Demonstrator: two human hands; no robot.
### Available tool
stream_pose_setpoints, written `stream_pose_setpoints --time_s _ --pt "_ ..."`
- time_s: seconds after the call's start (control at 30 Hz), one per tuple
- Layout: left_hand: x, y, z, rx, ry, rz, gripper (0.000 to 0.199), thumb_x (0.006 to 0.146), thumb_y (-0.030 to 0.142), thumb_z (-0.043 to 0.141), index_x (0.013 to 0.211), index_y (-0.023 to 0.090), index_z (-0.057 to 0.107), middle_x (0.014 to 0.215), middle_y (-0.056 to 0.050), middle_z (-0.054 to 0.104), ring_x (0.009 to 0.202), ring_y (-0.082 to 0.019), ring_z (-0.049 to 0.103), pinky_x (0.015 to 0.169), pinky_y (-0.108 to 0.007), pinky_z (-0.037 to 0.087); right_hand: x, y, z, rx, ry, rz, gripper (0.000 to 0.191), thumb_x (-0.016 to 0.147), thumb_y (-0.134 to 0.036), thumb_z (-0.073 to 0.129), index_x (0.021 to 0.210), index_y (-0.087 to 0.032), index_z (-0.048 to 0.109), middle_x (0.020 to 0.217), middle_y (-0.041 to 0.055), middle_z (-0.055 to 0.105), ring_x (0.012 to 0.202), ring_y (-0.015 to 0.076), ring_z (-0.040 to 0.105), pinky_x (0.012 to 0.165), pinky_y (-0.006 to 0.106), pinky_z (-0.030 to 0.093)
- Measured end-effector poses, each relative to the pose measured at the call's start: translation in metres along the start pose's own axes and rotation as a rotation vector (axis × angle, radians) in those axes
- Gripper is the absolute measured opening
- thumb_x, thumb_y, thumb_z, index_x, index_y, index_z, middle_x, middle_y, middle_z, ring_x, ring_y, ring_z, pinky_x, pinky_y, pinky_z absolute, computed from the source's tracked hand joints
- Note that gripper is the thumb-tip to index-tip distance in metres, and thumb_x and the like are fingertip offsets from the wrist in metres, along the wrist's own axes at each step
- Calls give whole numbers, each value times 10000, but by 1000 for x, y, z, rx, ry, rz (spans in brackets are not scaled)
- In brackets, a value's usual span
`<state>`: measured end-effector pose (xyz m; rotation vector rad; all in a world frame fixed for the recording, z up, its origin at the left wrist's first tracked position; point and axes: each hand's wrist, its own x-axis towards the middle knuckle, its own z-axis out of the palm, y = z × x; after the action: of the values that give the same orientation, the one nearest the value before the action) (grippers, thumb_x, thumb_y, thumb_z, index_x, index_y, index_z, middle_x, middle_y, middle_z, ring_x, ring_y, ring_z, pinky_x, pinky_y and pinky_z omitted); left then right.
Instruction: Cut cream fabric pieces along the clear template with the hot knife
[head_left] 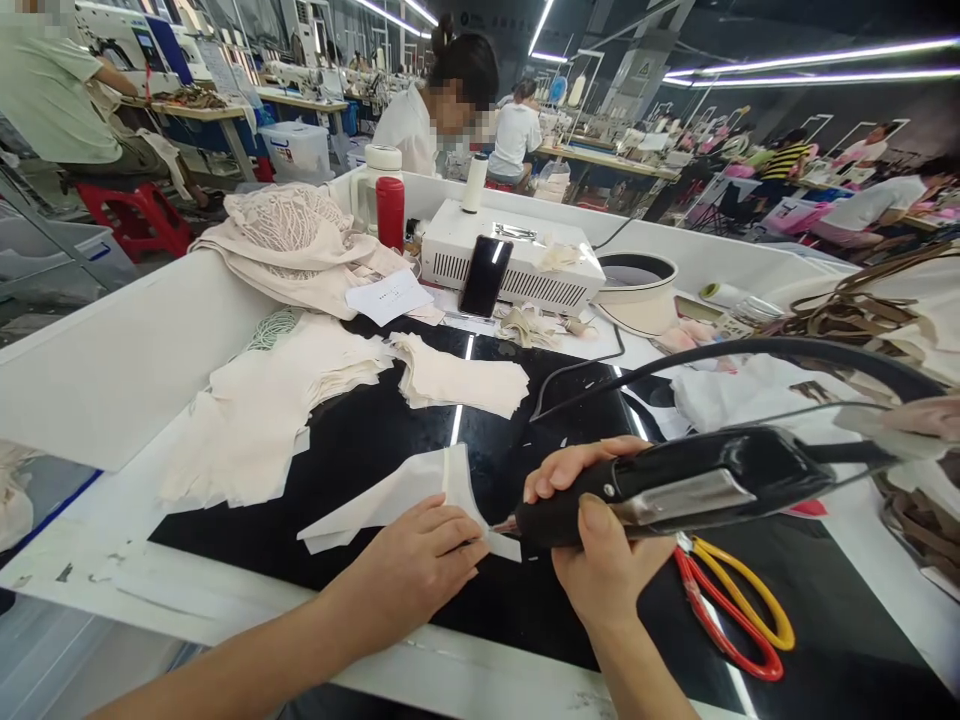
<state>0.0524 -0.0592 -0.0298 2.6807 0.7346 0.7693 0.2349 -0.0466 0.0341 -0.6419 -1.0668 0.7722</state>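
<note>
My right hand [611, 560] is wrapped round a black corded hand tool [675, 485] with a metal plate on its side. The tool's thin tip points left and meets the edge of a cream fabric piece [405, 487] on the black board. My left hand [420, 565] is closed on this piece beside the tip, fingers together and holding it down; its thumb is hidden. A paler strip runs along part of the fabric. Just right of my right hand lie scissors [731, 610] with one red and one yellow handle.
Fabric stacks [247, 410] and a smaller stack [461, 375] lie beyond my hands. Behind them stand a phone [486, 275], a vented white box [517, 250] and a red bottle [390, 212]. A black cable [787, 345] arches at right. Co-workers sit beyond the table's raised walls.
</note>
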Motion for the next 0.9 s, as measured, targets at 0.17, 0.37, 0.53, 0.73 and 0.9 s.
stream_pose_setpoints --time_s 0.17,0.37,0.53,0.73,0.9 --pt "-1 0 1 0 -5 1 184 1056 123 526 1199 152 639 1149 -50 704 1097 -214 674 1133 -473 504 2 -9 -2 -27 44 -2 304 877 -310 797 1137 -276 641 789 -32 652 653 152 607 563 288 571" --pt "-1 -2 2 -3 -26 -5 194 1049 102 526 1200 150 638 1163 -62 699 1111 -215 667 1153 -484 490 0 -13 -8 -60 64 -10 303 862 -324 807 1114 -270 648 776 -35 645 649 152 591 551 283 558" --pt "-1 -2 0 -18 -35 -7 188 1054 112 528 1202 156 633 1168 -60 696 1109 -210 663 1162 -487 484 -1 -13 -10 -77 70 7 295 883 -297 774 1141 -276 632 781 -32 654 646 158 608 564 303 556" --pt "1 -1 -4 -11 -43 -5 217 1056 123 525 1246 153 626 1162 -70 705 1103 -217 671 1147 -480 502 -3 -18 -1 -24 49 -21 307 874 -338 793 1124 -271 626 769 -40 636 631 150 581 536 280 555" --pt "2 0 -5 8 -31 6 232 1050 117 529 1259 144 626 1132 -65 710 1078 -209 680 1129 -469 519 -8 -17 3 -26 24 6 318 892 -335 781 1141 -275 594 778 -41 629 635 149 563 540 284 545"
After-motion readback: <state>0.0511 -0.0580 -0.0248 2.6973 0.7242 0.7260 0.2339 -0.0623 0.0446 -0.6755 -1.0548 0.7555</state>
